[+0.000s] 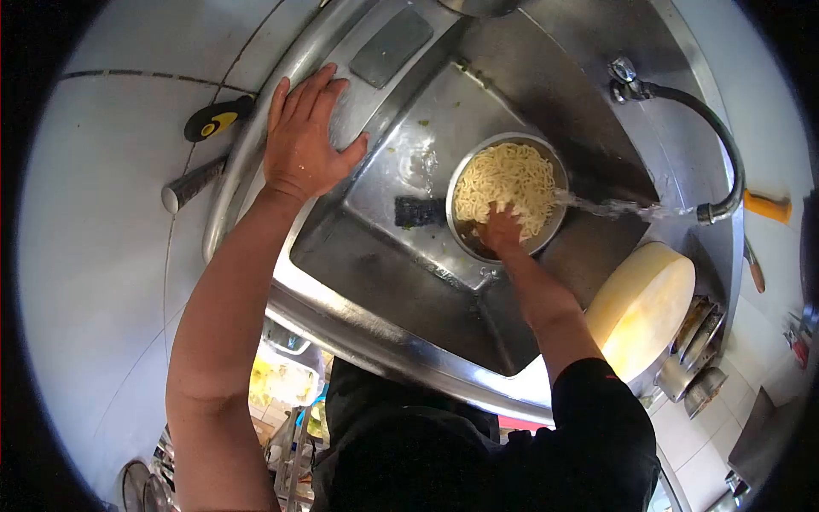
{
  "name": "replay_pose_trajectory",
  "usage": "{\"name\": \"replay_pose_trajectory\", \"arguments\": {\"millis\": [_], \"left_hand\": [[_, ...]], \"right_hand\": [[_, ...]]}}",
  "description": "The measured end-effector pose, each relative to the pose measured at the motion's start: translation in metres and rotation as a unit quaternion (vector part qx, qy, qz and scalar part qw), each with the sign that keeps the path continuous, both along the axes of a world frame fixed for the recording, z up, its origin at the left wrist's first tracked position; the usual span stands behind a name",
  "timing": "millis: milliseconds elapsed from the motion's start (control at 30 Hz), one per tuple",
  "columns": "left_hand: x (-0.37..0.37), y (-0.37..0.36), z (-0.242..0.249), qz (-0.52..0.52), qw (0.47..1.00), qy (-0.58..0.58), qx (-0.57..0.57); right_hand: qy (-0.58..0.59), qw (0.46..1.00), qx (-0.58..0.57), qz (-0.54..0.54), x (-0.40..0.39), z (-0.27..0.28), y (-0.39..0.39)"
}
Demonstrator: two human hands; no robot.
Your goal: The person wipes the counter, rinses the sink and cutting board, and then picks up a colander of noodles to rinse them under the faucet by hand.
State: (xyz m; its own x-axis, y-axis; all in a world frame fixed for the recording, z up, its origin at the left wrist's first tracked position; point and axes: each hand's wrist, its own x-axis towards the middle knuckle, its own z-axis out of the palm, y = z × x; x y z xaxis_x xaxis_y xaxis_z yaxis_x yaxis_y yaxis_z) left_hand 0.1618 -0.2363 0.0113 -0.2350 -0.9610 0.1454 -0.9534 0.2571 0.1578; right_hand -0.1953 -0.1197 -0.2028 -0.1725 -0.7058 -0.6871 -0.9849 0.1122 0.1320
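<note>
A round metal bowl (461, 242) stands in the stainless steel sink (409, 316), holding pale yellow noodles (503, 175) in water. My right hand (503, 229) reaches into the near side of the bowl, its fingers curled into the noodles with their tips hidden. From a bent hose tap (732, 171) on the right, water streams into the bowl. My left hand (309, 136) lies flat on the sink's left rim, fingers spread, holding nothing.
Dark mesh covers a drain (418, 212) left of the bowl. A thick round yellowish board (644, 307) leans at the sink's right edge, near stacked metal pans (695, 341). On the left are a black-and-yellow handle (217, 119) and a metal tube (192, 186).
</note>
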Motion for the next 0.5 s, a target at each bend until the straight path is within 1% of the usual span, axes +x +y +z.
{"name": "replay_pose_trajectory", "arguments": {"millis": [33,100,133,167,200,233,267,300,367,400,467,500], "left_hand": [[0.001,0.000,0.000,-0.003,1.000,0.005,-0.002],[0.001,0.001,-0.001,0.001,1.000,0.005,0.002],[0.001,0.000,-0.001,0.000,1.000,0.013,0.000],[0.001,0.001,-0.002,0.001,1.000,0.016,0.003],[0.001,0.000,-0.001,-0.003,1.000,0.016,0.001],[0.001,0.000,-0.001,-0.006,1.000,0.016,-0.002],[0.002,0.000,-0.001,-0.005,1.000,0.018,-0.003],[0.002,0.000,-0.002,-0.006,1.000,0.020,-0.006],[0.003,0.001,-0.003,-0.006,1.000,0.023,-0.009],[0.003,0.001,-0.003,-0.005,1.000,0.026,-0.009],[0.002,0.000,-0.003,-0.003,0.999,0.029,-0.012],[0.002,0.000,-0.004,-0.003,0.999,0.031,-0.012]], "right_hand": [[-0.005,1.000,0.002,0.004,-0.015,-0.021,-0.002],[-0.126,0.991,0.021,-0.024,-0.052,-0.069,-0.008],[-0.178,0.977,-0.032,-0.110,-0.071,-0.093,-0.014],[-0.251,0.931,-0.055,-0.259,-0.076,-0.086,-0.023],[-0.316,0.855,-0.096,-0.399,-0.080,-0.078,-0.032],[-0.391,0.708,-0.103,-0.579,-0.075,-0.050,-0.045],[-0.390,0.709,-0.103,-0.578,-0.083,-0.046,-0.045],[-0.425,0.780,-0.160,-0.431,-0.100,-0.043,-0.044],[-0.445,0.828,-0.211,-0.269,-0.109,-0.040,-0.036],[-0.489,0.796,-0.218,-0.282,-0.106,-0.038,-0.031],[-0.531,0.763,-0.227,-0.291,-0.089,-0.025,-0.014],[-0.274,0.928,-0.182,-0.173,-0.051,0.007,0.001]]}}
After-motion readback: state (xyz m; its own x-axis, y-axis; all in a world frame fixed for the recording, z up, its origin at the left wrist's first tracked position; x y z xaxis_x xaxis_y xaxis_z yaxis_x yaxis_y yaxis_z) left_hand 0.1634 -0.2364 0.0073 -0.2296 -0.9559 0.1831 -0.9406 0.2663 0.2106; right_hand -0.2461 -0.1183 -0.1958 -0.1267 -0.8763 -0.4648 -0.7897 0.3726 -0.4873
